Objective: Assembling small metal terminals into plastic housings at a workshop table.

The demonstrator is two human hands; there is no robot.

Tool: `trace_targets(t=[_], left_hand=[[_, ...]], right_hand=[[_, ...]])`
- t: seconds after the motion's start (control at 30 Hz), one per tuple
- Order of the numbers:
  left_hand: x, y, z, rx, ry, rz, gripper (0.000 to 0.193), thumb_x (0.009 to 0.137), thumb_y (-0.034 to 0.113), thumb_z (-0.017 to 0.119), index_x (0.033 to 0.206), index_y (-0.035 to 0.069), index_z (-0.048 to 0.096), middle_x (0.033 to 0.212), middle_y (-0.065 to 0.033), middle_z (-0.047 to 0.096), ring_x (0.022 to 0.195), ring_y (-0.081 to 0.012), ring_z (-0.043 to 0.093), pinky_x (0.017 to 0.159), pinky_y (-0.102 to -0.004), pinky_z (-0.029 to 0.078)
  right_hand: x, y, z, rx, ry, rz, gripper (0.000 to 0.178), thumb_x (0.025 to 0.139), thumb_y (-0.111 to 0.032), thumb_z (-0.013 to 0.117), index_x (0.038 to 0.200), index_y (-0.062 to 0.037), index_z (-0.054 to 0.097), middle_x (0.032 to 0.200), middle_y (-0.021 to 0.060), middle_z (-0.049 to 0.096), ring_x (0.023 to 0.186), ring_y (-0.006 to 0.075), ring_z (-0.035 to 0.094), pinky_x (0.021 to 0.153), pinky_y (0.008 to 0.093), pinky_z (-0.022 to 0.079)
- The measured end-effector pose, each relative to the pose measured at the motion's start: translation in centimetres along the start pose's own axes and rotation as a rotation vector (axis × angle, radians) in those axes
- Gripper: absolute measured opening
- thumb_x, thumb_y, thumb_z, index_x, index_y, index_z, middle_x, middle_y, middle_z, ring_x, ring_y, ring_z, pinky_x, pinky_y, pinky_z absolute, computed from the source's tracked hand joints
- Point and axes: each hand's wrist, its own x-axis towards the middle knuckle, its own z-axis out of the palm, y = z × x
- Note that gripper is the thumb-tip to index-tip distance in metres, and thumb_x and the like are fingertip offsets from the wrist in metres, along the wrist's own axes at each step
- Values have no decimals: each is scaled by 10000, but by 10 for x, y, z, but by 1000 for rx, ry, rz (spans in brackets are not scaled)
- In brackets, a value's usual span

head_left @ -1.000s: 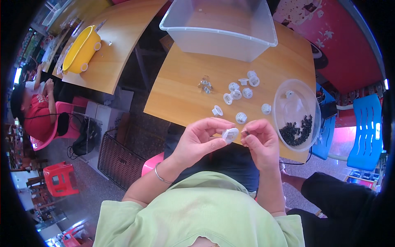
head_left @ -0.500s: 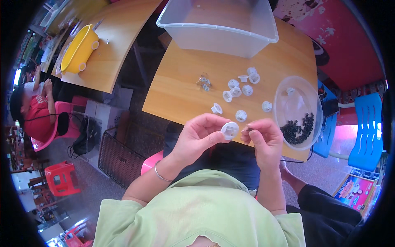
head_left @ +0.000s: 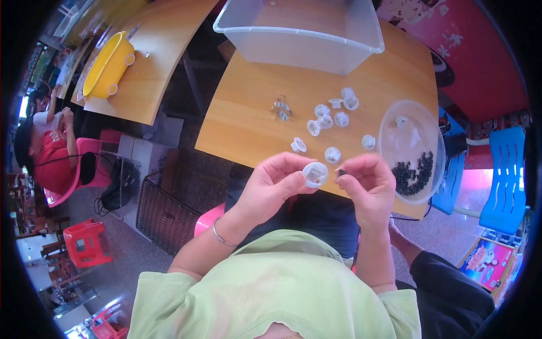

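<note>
a pink and blue printed panel point(head_left: 486, 264) shows at the lower right, bearing pale characters and a small figure; pale lettering also crosses the red shirt point(head_left: 55, 144) of a seated person at the left, too small to read. on the wooden table point(head_left: 243, 107), a round clear tub point(head_left: 384, 133) holds a heap of tiny black pieces point(head_left: 415, 179) and, towards its far wall, one white fitting point(head_left: 401, 121). a large translucent bin point(head_left: 299, 52) stands at the table's far side, and a yellow basin point(head_left: 107, 69) sits on another table point(head_left: 152, 62) to the left.

the left hand point(head_left: 275, 187) pinches a white round part point(head_left: 315, 175) between thumb and fingers, near the table's near edge. the right hand point(head_left: 371, 183) is closed narrowly, thumb to fingertips, on a small black piece point(head_left: 342, 173), just beside the white round part but apart from it. beyond the hands lie scattered white round pieces point(head_left: 324, 122), with a cluster of shiny metal bits point(head_left: 280, 109) to their left.
</note>
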Motion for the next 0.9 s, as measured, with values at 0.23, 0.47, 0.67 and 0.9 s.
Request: trace_targets(t=[0.23, 0.47, 0.67, 0.9], left_hand=[[1, 1, 3, -104, 0, -19, 230, 890, 148, 586, 1063, 0, 560, 1013, -76, 612, 913, -133, 604, 818, -281, 523], [0, 1, 2, 7, -10, 12, 255, 867, 116, 608, 1075, -16, 542, 1044, -118, 602, 932, -176, 612, 818, -315, 534], [-1, 1, 5, 34, 24, 4, 226, 834, 36, 626, 1041, -19, 555, 1040, -116, 591, 942, -170, 602, 822, -302, 528], [0, 2, 6, 68, 10, 10, 210, 833, -8, 602, 1038, -22, 558, 1038, -111, 591, 935, -165, 596, 822, -302, 516]], right_hand=[[5, 2, -6, -265, -173, -230, 177, 739, 100, 653, 888, 5, 645, 865, 79, 633, 797, 126, 601, 712, 229, 491], [0, 4, -4, -347, -172, -207, 171, 740, 139, 630, 872, 34, 606, 877, 103, 607, 791, 145, 596, 721, 229, 482], [5, 10, -3, -397, -166, -337, 155, 695, 77, 695, 809, -7, 632, 787, 61, 626, 715, 122, 592, 616, 234, 473], [3, 10, 2, -365, -123, -259, 124, 707, 70, 692, 785, 2, 623, 819, 54, 571, 677, 98, 550, 570, 205, 436]])
